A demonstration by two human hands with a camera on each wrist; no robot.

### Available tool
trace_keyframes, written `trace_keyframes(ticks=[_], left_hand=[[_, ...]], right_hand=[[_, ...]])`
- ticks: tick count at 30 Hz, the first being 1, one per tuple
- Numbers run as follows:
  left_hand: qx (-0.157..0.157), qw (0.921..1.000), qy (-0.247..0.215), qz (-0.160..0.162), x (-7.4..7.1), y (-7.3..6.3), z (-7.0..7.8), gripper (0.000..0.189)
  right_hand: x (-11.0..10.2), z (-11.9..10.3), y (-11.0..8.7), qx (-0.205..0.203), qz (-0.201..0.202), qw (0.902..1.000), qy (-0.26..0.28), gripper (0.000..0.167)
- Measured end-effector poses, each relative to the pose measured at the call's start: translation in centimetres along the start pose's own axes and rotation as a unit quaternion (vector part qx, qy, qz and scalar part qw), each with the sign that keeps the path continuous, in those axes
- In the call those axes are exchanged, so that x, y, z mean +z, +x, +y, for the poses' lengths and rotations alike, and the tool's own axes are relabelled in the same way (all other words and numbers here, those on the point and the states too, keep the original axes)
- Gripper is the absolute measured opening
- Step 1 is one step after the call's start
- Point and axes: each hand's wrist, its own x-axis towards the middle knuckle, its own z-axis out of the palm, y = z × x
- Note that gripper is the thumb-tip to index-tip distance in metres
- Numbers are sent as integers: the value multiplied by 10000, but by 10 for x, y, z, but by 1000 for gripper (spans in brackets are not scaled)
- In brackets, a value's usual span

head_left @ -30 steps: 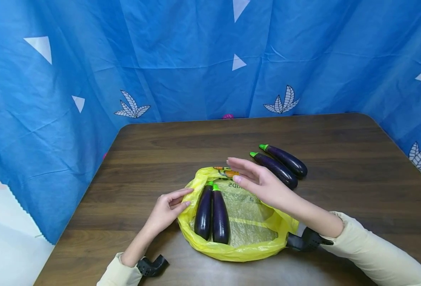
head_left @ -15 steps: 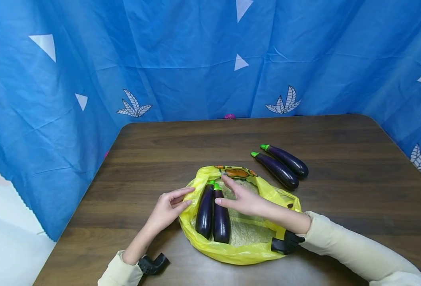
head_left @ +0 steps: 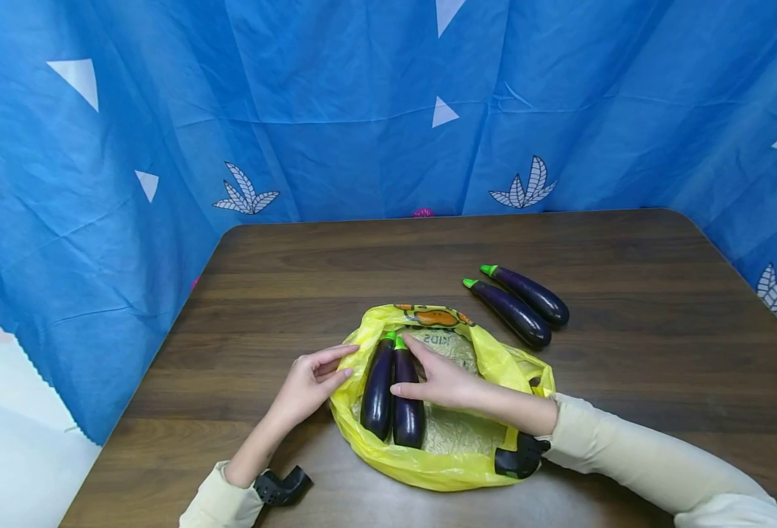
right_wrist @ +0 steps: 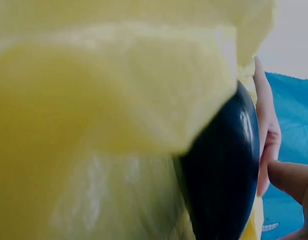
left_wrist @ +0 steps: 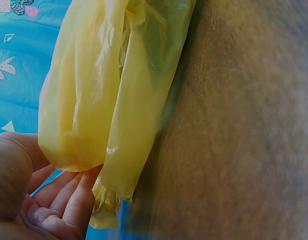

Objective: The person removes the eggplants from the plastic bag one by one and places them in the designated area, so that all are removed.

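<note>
A yellow plastic bag [head_left: 441, 473] lies on the table, its mouth spread wide towards me. Two dark purple eggplants with green stem ends lie side by side in its left part: a left one [head_left: 377, 392] and a right one [head_left: 410, 425]. My left hand [head_left: 309, 389] holds the bag's left rim, with yellow plastic between thumb and fingers in the left wrist view. Inside the bag mouth, my right hand [head_left: 444, 378] reaches over the right eggplant, fingertips near its stem end and thumb at its middle, fingers mostly straight. The right wrist view shows the thumb [right_wrist: 291, 180] beside an eggplant [right_wrist: 226, 165].
Two more eggplants, a nearer one [head_left: 510, 314] and a farther one [head_left: 532, 295], lie on the wooden table [head_left: 283, 286] behind the bag to the right. A blue curtain [head_left: 362, 110] hangs behind the table. Black wrist mounts [head_left: 283, 486] sit on both wrists.
My right hand has moved left and down from above the bag's back rim to the right eggplant. The left hand has stayed at the left rim.
</note>
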Motion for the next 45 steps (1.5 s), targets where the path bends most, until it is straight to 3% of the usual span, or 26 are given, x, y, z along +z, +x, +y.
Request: trace_keyframes(ticks=[15,24,39,45], left_hand=[[54,10000,30,-17,-1,-1,1,35],[-10,10000,31,22,-1,0,0,34],[10,10000,-96,-6,-2,-1,0,34],[-10,10000,-70,-6,-2,-2,1,34]], right_hand=[[11,2,9,-278,254,9959,824,74],[16,-1,8,-230,200,9991,-309,82],[12,0,11,-122,494,9985,176,75],[10,1,12,-44,466,9989,-78,73]])
